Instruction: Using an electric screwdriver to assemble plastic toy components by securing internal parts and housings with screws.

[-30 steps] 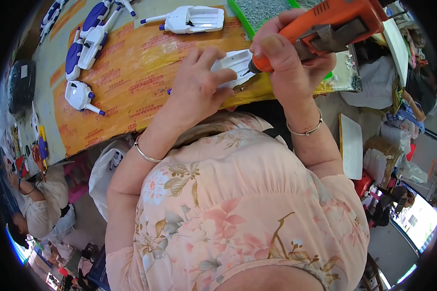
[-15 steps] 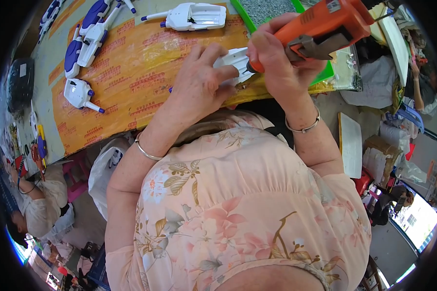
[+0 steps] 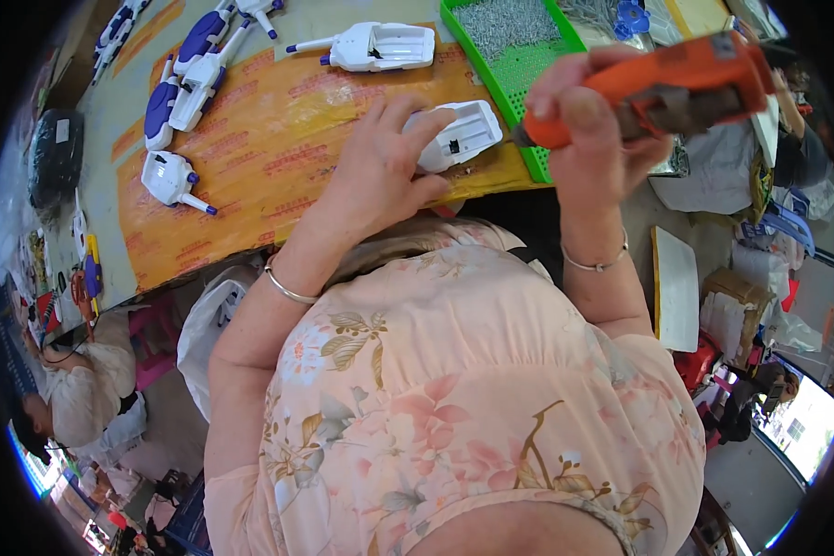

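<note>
Two hands work: the left hand [image 3: 371,181] presses the white shell [image 3: 459,134] down, the right hand [image 3: 588,120] clenches the orange screwdriver [image 3: 676,79]; its tip could slip off, gouging plastic.

A single head-worn fisheye view looks steeply down over the person's own chest and forearms onto the counter [image 3: 278,176], which fills the upper part of the picture. It sits close, so the floral-clad torso takes up the lower half. Straight edges bow toward the dark round rim, where floor and surroundings show at both sides.
</note>
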`<action>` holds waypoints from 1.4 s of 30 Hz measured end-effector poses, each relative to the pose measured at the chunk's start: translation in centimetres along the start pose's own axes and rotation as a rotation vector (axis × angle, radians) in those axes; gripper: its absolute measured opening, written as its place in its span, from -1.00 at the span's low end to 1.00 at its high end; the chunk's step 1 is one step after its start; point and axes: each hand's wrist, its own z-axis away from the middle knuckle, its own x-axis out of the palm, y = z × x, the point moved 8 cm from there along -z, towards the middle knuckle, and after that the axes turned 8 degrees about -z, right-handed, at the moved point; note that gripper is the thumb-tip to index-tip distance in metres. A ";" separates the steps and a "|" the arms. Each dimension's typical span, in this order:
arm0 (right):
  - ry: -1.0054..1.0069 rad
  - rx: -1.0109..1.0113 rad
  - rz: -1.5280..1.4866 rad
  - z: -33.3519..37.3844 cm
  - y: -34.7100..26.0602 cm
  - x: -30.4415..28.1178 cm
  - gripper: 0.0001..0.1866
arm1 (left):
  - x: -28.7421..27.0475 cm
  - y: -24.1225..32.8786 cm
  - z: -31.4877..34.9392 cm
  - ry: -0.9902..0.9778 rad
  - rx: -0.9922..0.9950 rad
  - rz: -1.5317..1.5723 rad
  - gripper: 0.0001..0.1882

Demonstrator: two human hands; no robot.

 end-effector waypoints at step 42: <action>-0.127 0.304 -0.272 4.3 3.6 0.1 -0.51 | -13.8 -8.3 36.0 0.164 -1.028 0.566 -0.05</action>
